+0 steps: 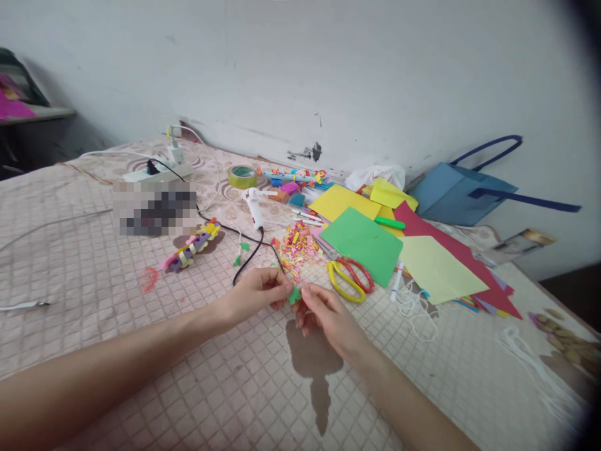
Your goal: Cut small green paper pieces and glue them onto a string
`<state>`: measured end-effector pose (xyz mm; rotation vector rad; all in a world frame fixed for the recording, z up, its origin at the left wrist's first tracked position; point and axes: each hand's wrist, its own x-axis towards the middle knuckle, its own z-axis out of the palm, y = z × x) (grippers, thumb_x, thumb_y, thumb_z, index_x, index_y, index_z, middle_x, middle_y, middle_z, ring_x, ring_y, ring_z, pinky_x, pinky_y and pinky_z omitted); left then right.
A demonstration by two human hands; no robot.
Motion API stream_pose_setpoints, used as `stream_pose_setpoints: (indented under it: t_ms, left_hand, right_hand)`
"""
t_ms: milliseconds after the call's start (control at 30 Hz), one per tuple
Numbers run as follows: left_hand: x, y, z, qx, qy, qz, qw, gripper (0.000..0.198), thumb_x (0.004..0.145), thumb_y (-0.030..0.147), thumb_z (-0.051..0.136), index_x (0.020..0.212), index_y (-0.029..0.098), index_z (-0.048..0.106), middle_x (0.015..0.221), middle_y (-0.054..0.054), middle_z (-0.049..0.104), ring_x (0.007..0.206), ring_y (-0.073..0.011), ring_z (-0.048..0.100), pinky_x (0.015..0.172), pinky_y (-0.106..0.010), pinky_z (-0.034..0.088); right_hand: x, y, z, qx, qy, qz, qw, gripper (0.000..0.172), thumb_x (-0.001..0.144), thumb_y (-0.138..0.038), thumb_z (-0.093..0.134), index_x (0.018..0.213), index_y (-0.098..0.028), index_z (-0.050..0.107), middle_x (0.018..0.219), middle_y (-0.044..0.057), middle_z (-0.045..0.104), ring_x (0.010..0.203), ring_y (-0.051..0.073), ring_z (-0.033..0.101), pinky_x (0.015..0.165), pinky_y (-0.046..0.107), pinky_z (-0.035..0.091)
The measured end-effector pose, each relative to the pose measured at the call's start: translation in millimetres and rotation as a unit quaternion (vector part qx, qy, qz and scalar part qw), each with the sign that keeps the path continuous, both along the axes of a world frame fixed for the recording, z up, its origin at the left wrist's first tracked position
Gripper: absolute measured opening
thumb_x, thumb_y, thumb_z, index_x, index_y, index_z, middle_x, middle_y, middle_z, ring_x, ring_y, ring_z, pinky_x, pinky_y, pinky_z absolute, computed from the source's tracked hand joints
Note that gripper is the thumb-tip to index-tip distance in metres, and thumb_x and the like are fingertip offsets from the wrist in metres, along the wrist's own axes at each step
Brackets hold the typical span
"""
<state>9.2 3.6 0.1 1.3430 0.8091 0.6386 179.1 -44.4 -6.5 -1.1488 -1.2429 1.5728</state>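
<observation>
A small green paper cutout (294, 294) is pinched between the fingertips of my left hand (263, 289) and my right hand (326, 310), held above the tablecloth. Both hands are closed on it, its edges partly covered by the fingers. Just beyond them lies a heap of tiny coloured paper scraps (300, 244). Scissors (350, 279) with yellow and red handles rest to the right of the heap. Behind my left hand are small green pieces on a thread (241, 250) and a white glue gun (254, 207) with a black cord. Under my right hand spreads a brown patch (314, 351).
Coloured sheets, a green one (364, 244) on top, lie at right beside white string (416, 307). A blue bag (462, 191) stands against the wall. Farther left are a decorated purple strip (192, 247), a tape roll (242, 176), and a power strip (159, 170) with trailing cables.
</observation>
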Motion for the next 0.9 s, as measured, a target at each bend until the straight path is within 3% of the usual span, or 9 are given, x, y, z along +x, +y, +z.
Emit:
stream_pose_setpoints:
  t_ms: [67,200,400,900]
  left_hand:
    - [0.4,-0.5,1.1,0.0,0.0,0.004,1.0,0.022,0.076,0.033,0.061,0.072,0.013,0.054,0.06,0.002,0.053,0.056,-0.0086,0.047,0.055,-0.022,0.037]
    - [1.1,-2.0,1.5,-0.011,-0.002,0.008,1.0,0.024,0.074,0.034,0.064,0.07,0.013,0.055,0.058,0.003,0.053,0.055,-0.0087,0.048,0.054,-0.021,0.037]
    - [0.3,-3.0,0.4,-0.059,-0.014,0.001,0.998,0.023,0.074,0.034,0.064,0.071,0.013,0.055,0.058,0.003,0.055,0.055,-0.009,0.051,0.055,-0.021,0.037]
    - [0.4,-1.0,1.5,0.002,0.011,-0.005,1.0,0.024,0.075,0.035,0.063,0.07,0.013,0.053,0.057,0.003,0.053,0.054,-0.0091,0.049,0.052,-0.022,0.037]
  right_hand:
    - [0.5,0.2,-0.3,-0.002,0.014,0.0,1.0,0.035,0.085,-0.048,0.05,0.074,-0.016,0.056,0.067,-0.001,0.055,0.053,0.009,0.052,0.042,0.019,0.04]
    - [1.6,0.5,-2.6,0.011,-0.019,0.018,1.0,0.023,0.077,-0.038,0.065,0.077,-0.016,0.058,0.063,-0.003,0.054,0.054,0.008,0.05,0.046,0.018,0.04]
    - [0.5,-0.1,-3.2,0.019,-0.035,-0.012,0.999,0.017,0.076,-0.033,0.065,0.075,-0.018,0.058,0.059,-0.004,0.053,0.051,0.008,0.049,0.047,0.02,0.04]
    - [2.4,2.5,-4.2,0.034,-0.005,-0.062,0.997,0.017,0.08,-0.031,0.06,0.071,-0.018,0.054,0.053,-0.005,0.053,0.047,0.008,0.047,0.046,0.021,0.039]
